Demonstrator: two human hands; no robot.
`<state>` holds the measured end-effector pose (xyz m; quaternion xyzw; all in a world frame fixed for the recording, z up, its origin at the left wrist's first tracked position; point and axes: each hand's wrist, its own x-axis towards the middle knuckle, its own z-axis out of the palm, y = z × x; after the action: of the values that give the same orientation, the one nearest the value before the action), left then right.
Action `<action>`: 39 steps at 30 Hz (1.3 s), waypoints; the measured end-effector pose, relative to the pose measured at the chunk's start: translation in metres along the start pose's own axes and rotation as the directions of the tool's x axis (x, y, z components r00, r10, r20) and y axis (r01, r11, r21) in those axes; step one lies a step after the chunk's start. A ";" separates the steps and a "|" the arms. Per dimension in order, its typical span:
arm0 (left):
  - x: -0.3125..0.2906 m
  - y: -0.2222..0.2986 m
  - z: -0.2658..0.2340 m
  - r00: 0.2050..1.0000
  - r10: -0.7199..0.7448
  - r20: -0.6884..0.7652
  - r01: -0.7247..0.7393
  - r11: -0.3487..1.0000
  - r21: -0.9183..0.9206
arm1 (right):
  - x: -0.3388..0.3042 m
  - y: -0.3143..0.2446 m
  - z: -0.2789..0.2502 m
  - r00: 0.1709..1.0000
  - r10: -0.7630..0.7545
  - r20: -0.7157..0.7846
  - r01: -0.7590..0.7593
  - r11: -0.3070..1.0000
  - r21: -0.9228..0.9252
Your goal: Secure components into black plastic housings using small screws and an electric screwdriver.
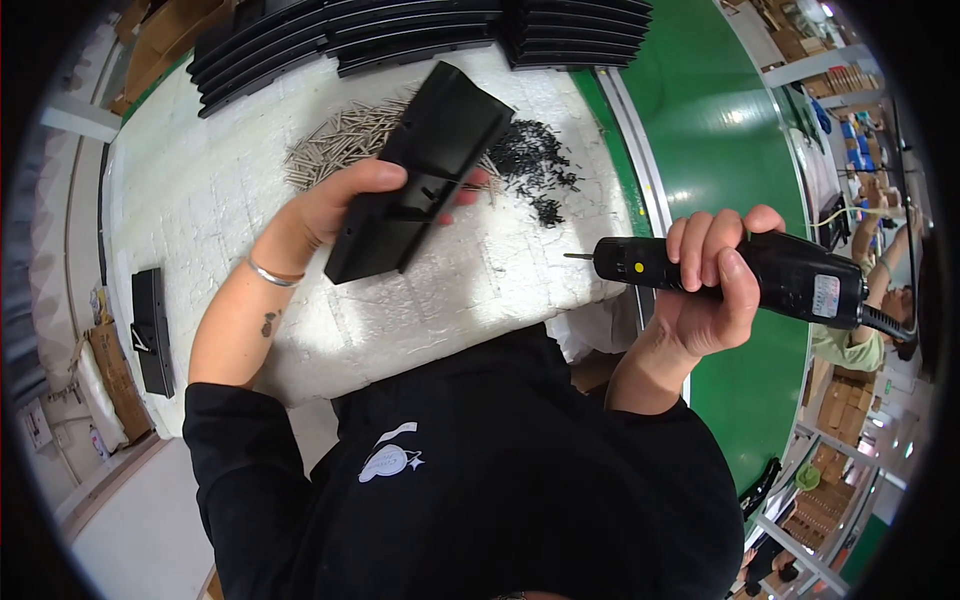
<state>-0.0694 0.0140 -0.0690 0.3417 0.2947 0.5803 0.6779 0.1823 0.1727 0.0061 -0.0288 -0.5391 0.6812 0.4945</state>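
Note:
My left hand (345, 200) is closed around a long black plastic housing (415, 170), its hollow inner side facing up, tilted over the white padded work surface (480, 280). The thumb presses on the near edge and the fingertips show past the far edge. In my right hand (715, 270) is a black electric screwdriver (800, 275), held level with its thin bit pointing left toward the housing. Bit and housing are apart. Behind the housing lie a heap of silver metal pins (335, 145) and a heap of small black parts (535, 160).
Stacks of black plastic housings (420, 35) line the far edge. One more black piece (152, 330) lies at the left edge. A green conveyor belt (735, 150) with a metal rail (640, 150) runs along the right. A cord (888, 322) trails from the screwdriver. Another person (865, 345) is at far right.

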 end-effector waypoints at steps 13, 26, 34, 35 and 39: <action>-0.046 0.031 0.031 0.966 -0.042 -0.254 0.142 0.909 0.392 | 0.009 0.035 0.005 0.995 0.037 -0.089 -0.039 0.999 -0.020; -0.068 -0.024 0.096 0.915 0.191 -0.355 0.362 -0.004 0.932 | 0.015 0.050 0.010 0.990 0.063 -0.125 -0.071 0.995 -0.066; -0.054 -0.025 0.103 0.898 0.335 -0.286 0.321 -0.053 0.946 | 0.015 0.031 0.018 1.000 0.008 -0.004 -0.008 1.000 0.028; -0.046 -0.029 0.093 0.886 0.423 -0.188 0.243 -0.081 0.967 | 0.015 0.029 0.021 1.000 0.010 0.004 -0.011 0.999 0.034; 0.006 -0.021 0.084 0.828 0.556 0.068 0.051 -0.196 0.979 | 0.013 0.016 0.035 0.998 0.008 0.067 -0.013 0.997 0.081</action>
<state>0.0105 0.0076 -0.0364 0.6533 0.6750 0.3416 -0.0294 0.1455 0.1581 0.0148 0.0111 -0.5271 0.7056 0.4736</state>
